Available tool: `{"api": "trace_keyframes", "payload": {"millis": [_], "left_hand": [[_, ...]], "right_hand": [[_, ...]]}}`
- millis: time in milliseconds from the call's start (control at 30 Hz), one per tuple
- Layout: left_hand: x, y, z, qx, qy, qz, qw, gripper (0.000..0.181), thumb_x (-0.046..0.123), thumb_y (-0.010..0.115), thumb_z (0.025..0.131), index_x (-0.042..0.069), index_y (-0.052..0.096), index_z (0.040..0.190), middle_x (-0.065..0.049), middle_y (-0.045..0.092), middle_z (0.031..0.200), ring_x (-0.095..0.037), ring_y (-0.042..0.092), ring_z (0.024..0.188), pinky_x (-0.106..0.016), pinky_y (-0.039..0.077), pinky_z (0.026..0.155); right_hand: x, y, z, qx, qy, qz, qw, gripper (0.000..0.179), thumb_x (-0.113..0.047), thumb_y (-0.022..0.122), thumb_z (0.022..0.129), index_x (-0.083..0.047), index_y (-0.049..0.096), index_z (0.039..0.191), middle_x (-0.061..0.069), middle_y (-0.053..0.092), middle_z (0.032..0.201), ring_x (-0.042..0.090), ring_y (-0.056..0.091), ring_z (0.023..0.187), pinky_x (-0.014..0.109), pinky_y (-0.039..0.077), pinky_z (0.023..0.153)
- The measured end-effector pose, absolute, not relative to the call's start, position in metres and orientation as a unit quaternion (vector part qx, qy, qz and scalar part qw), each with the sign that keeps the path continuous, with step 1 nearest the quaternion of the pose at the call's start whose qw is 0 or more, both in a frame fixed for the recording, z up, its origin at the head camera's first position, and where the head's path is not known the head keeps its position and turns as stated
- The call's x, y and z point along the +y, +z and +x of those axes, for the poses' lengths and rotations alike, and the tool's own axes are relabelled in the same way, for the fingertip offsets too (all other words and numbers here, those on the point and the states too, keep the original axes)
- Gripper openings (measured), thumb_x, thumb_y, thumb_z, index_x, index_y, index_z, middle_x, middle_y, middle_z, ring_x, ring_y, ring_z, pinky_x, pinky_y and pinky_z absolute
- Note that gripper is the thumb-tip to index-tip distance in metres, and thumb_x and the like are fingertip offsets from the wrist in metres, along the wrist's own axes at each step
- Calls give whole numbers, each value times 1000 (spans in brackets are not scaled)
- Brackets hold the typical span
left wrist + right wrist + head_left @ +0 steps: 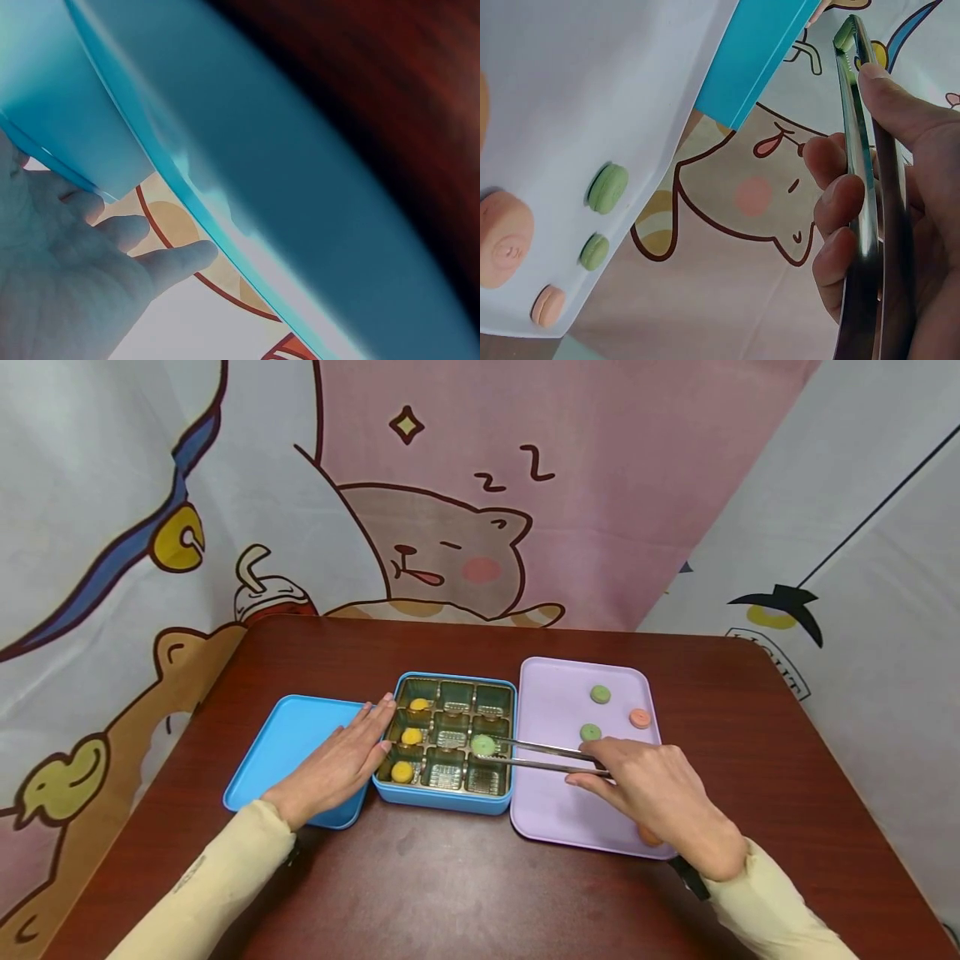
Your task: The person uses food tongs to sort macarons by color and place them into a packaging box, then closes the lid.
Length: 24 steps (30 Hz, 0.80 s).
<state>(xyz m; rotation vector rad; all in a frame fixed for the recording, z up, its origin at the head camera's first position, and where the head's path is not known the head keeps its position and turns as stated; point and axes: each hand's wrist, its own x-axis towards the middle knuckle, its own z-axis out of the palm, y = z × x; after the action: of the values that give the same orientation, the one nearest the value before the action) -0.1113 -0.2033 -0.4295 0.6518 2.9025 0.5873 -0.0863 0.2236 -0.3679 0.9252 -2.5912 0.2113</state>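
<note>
My right hand [660, 785] grips metal tongs [866, 210] with thumb and curled fingers. Between the tong tips is a green macaron [483, 745], held over the right part of a blue box [442, 799], around the middle row. The box has a gold divided insert, and a yellow macaron [402, 772] sits in each of its three left compartments. Against the box's left side rests my left hand [337, 764], fingers straight. Two green macarons [600, 694] and an orange macaron [640, 718] lie on the purple tray [555, 814]; another orange macaron [649, 835] is mostly hidden below my right wrist.
A flat blue lid [292, 739] lies left of the box, partly under my left hand. The purple tray stands close against the box's right side. All rest on a dark brown table [420, 893], with a cartoon-print cloth [600, 485] behind it.
</note>
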Motion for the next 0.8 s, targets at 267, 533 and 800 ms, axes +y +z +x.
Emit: {"api": "trace_keyframes", "payload": {"millis": [267,533,800], "left_hand": [[-203,-429,-113,956,192,216,56,65,39,34,114,10,11,167,-5,6,174,-38,12,158,-72,24,115],[-203,-428,-113,955,194,216,57,64,39,35,114,10,12,167,-5,6,174,-38,12,158,-72,24,115],[-203,-429,-112,955,193,218,55,64,38,34,114,11,11,167,-4,5,174,-37,12,158,-71,26,115]], "right_hand": [[214,-370,-89,-919,78,339,186,32,-45,83,83,-18,72,96,-14,60,69,1,50,57,25,37,43],[201,-372,-91,-923,74,337,172,34,-48,84,83,-19,72,95,-14,56,66,2,48,57,25,37,45],[192,-373,-93,-915,75,362,161,30,-45,84,85,-20,70,94,-15,57,68,2,47,57,27,40,44]]}}
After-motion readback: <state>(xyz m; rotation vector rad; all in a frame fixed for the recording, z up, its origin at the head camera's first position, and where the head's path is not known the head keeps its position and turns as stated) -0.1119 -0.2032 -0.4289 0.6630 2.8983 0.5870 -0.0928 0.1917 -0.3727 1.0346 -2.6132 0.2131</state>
